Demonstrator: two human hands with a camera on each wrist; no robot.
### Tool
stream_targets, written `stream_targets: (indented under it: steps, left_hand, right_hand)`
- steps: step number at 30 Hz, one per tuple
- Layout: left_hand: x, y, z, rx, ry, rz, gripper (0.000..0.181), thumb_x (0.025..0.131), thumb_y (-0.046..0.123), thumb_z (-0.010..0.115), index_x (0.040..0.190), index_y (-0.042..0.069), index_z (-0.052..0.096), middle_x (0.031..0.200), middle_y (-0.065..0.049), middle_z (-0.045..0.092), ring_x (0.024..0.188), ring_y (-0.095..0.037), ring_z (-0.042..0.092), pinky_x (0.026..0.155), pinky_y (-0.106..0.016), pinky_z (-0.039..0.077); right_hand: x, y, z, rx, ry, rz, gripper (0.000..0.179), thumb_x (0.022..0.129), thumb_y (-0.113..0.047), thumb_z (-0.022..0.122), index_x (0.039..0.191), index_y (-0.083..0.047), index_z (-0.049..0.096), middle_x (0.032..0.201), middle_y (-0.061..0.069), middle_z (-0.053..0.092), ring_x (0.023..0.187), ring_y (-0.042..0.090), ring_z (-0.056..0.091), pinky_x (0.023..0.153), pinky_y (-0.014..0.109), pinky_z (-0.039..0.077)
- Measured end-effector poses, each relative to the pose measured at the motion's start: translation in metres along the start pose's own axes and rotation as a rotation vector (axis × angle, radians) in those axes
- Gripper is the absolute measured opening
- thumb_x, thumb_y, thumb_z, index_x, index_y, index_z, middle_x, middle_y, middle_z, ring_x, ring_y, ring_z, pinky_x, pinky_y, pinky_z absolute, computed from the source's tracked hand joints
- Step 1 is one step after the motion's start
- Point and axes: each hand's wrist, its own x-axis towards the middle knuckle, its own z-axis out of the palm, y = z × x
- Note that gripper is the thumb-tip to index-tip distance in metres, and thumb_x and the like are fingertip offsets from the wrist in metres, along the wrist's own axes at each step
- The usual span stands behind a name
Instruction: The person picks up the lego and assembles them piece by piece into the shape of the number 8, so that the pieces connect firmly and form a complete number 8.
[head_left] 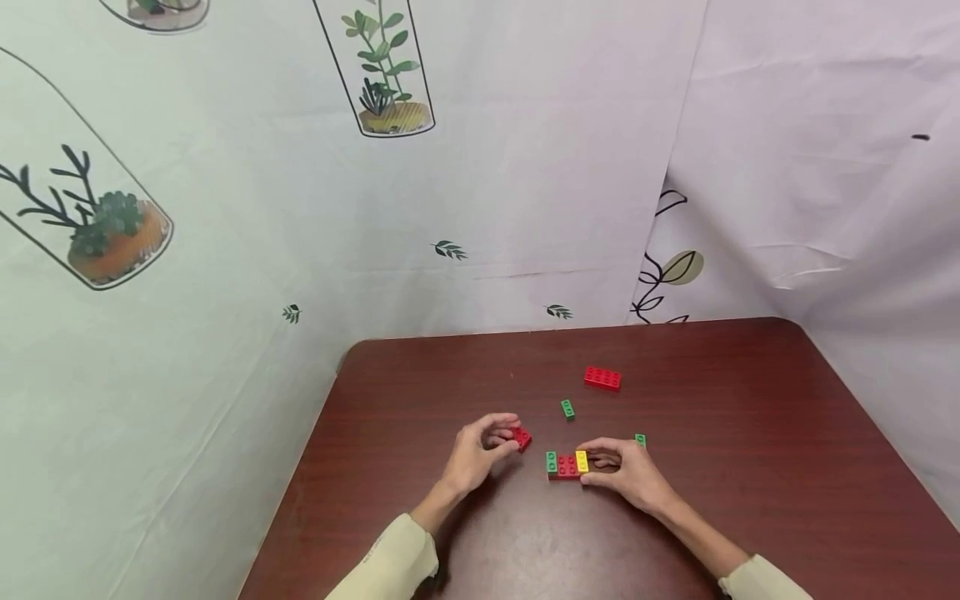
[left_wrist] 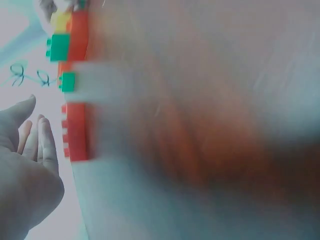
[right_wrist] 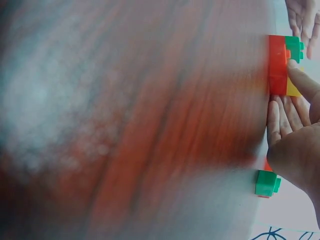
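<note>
A red toy building brick (head_left: 567,467) lies in front of my right hand (head_left: 628,475), with a green brick (head_left: 552,462) on its left end and a yellow brick (head_left: 582,462) on its right end. My right thumb and fingers pinch the yellow brick from its near and far sides; the thumb also shows against it in the right wrist view. To the left, my left hand (head_left: 474,454) hovers beside another red brick (head_left: 521,438), its fingers loosely bent and partly covering it. The left wrist view shows that red brick (left_wrist: 76,131) apart from the fingers.
Farther back on the brown table (head_left: 420,383) lie a long red brick (head_left: 603,378) and a small green brick (head_left: 567,409). Another green brick (head_left: 640,440) is partly hidden behind my right hand. A printed white curtain (head_left: 510,192) stands behind the table.
</note>
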Motion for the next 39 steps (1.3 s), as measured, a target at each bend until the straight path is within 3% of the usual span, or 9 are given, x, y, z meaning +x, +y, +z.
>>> stream_targets:
  steps: [6,13,26,39]
  left_hand:
    - [0.017,-0.013,-0.019,0.016,0.051,-0.011,0.044,0.094,0.002,0.080,0.135,-0.003,0.068,0.128,-0.015,0.074,0.116,-0.030,0.069,0.099,-0.038,0.056]
    - [0.023,-0.025,-0.030,0.032,-0.008,-0.048,0.048,0.096,0.007,0.079,0.142,0.000,0.064,0.135,-0.011,0.072,0.127,-0.028,0.065,0.108,-0.049,0.049]
    - [0.025,-0.033,-0.033,0.050,-0.110,-0.042,0.046,0.098,0.010,0.078,0.142,0.005,0.066,0.136,-0.010,0.071,0.126,-0.032,0.065,0.106,-0.054,0.047]
    - [0.022,-0.032,-0.030,0.077,-0.092,-0.049,0.043,0.096,0.006,0.079,0.138,0.006,0.070,0.135,-0.010,0.071,0.123,-0.035,0.063,0.103,-0.060,0.047]
  right_hand:
    - [0.000,0.000,0.000,0.002,-0.001,-0.006,0.042,0.083,-0.006,0.091,0.120,0.003,0.075,0.114,0.015,0.077,0.098,0.013,0.075,0.084,0.027,0.060]
    - [0.000,0.000,0.001,-0.002,-0.002,-0.003,0.040,0.083,-0.006,0.091,0.119,0.002,0.076,0.113,0.014,0.077,0.097,0.013,0.075,0.083,0.027,0.060]
    - [-0.001,-0.001,0.001,-0.018,0.006,0.010,0.040,0.083,-0.007,0.091,0.119,0.001,0.076,0.114,0.013,0.077,0.098,0.014,0.075,0.085,0.028,0.060]
    - [-0.001,-0.001,0.001,-0.009,0.003,0.006,0.040,0.083,-0.006,0.091,0.119,0.001,0.076,0.113,0.014,0.077,0.097,0.014,0.075,0.084,0.029,0.060]
